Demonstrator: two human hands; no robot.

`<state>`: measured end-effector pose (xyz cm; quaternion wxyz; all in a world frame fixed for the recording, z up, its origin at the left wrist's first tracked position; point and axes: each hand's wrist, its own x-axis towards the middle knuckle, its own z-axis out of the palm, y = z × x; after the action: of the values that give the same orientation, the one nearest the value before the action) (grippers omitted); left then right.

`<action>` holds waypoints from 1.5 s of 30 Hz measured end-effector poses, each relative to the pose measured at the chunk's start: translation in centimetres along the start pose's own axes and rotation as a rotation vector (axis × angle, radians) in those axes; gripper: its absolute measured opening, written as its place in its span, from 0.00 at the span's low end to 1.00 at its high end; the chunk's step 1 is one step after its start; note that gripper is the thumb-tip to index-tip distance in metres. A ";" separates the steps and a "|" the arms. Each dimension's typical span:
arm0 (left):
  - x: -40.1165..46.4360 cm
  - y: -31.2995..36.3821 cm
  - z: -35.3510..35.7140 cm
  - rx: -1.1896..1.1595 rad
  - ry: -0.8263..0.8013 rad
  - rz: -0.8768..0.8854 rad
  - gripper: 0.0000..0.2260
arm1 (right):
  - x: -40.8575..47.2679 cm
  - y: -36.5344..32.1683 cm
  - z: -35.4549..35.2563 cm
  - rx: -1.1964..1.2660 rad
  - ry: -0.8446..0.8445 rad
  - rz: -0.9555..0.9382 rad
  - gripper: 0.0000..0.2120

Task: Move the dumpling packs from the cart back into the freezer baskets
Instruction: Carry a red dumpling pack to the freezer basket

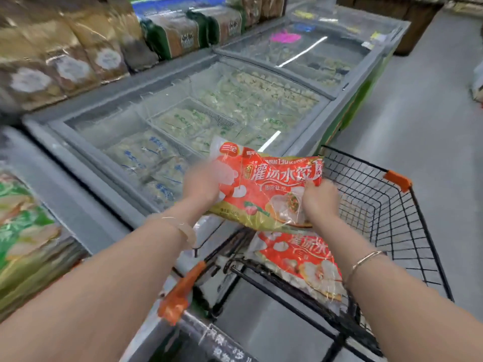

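I hold a red dumpling pack [269,186] with both hands, lifted over the cart's left rim beside the freezer. My left hand [202,185] grips its left edge and my right hand [317,202] grips its lower right corner. A second red dumpling pack [300,265] lies in the black wire cart [386,205] below. The chest freezer [109,173] runs along the left under a glass lid, with wire baskets [190,118] holding pale green and blue-labelled packs.
Shelves of brown bagged goods [70,53] stand behind the freezer. Green packs [23,231] fill the compartment at the near left. The cart's orange handle caps [180,293] sit close to my arms. Grey aisle floor [428,121] lies to the right.
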<state>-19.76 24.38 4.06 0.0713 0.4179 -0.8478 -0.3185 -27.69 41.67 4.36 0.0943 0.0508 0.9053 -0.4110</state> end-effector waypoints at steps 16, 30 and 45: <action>-12.1 -32.6 -26.1 0.093 0.343 -0.418 0.17 | -30.1 -13.6 21.5 -0.123 -0.409 -0.453 0.20; -23.1 -51.9 -31.3 -0.240 0.411 -0.777 0.14 | -48.7 -10.3 34.8 -0.292 -0.735 -0.429 0.17; -25.5 -66.7 -20.6 -0.109 0.117 -1.207 0.15 | -52.8 0.0 48.1 -0.711 -0.977 -0.352 0.13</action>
<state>48.75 3.86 -16.04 -0.0541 0.8375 -0.4383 -0.3220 30.08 4.64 -15.47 0.4392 -0.3273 0.8337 -0.0697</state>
